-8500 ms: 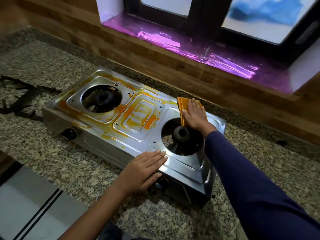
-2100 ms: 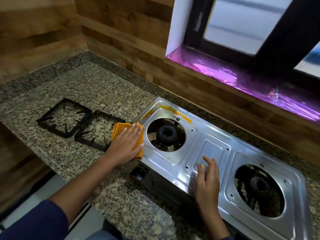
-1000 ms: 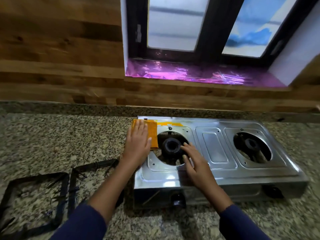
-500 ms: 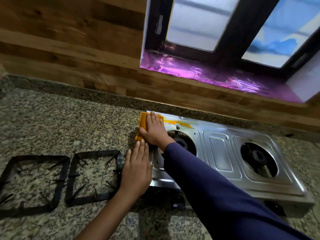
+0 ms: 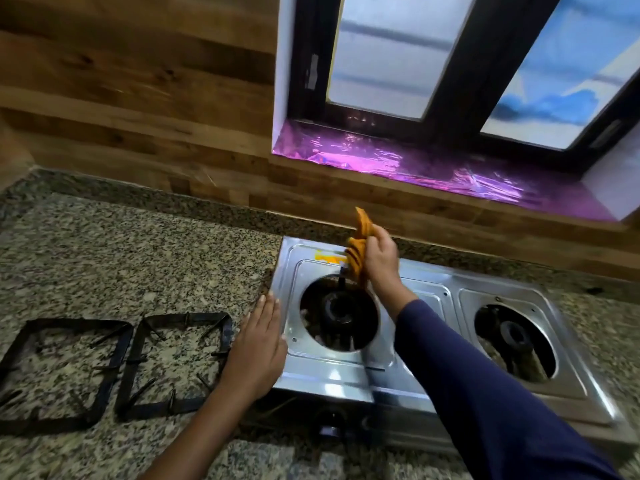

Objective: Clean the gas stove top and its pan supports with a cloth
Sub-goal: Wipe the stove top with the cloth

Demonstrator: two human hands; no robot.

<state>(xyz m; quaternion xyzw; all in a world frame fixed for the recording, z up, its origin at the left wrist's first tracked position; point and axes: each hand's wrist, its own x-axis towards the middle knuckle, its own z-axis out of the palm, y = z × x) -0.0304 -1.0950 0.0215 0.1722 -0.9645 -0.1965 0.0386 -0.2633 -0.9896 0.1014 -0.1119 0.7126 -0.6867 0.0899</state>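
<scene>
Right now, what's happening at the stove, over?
Left hand flat, at stove left edge. Right hand grips orange cloth above it. Yellow smear on back edge. Pan supports aside on counter.

The left hand lay flat, palm down, fingers straight and together, its forearm bare. The right hand, raised on a blue-sleeved arm, gripped a bunched cloth.

Speckled granite counter below me. Wood-plank wall behind it. Dark-framed window ahead on my right, shiny purple foil covering its sill.
</scene>
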